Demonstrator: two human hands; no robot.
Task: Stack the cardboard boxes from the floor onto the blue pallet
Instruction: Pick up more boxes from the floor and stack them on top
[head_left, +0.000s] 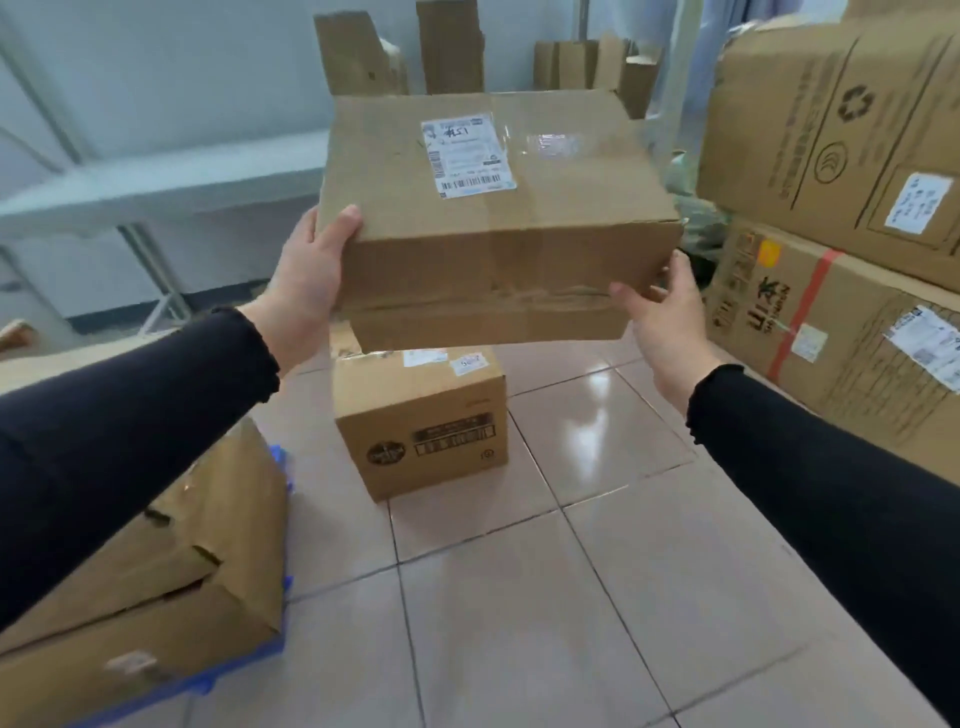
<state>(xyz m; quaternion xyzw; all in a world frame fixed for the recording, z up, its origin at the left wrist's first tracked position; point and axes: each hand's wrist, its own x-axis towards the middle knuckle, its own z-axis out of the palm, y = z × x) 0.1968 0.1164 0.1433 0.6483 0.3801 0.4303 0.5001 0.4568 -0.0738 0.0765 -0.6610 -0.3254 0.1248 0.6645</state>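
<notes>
I hold a flat taped cardboard box (493, 218) with a white shipping label in the air at chest height. My left hand (311, 280) grips its left near corner, thumb on top. At the box's right near lower corner is my right hand (660, 322), fingers under the bottom edge. Directly below the held box, a smaller cardboard box (421, 421) stands on the tiled floor. The blue pallet (244, 670) shows as a thin edge at lower left, under a large cardboard box (171, 587) resting on it.
Big stacked cartons (841, 260) form a wall on the right. Flattened cardboard (447, 47) leans against the back wall. A pale folding table (156, 192) stands at the back left. Tiled floor (571, 597) stretches between pallet and cartons.
</notes>
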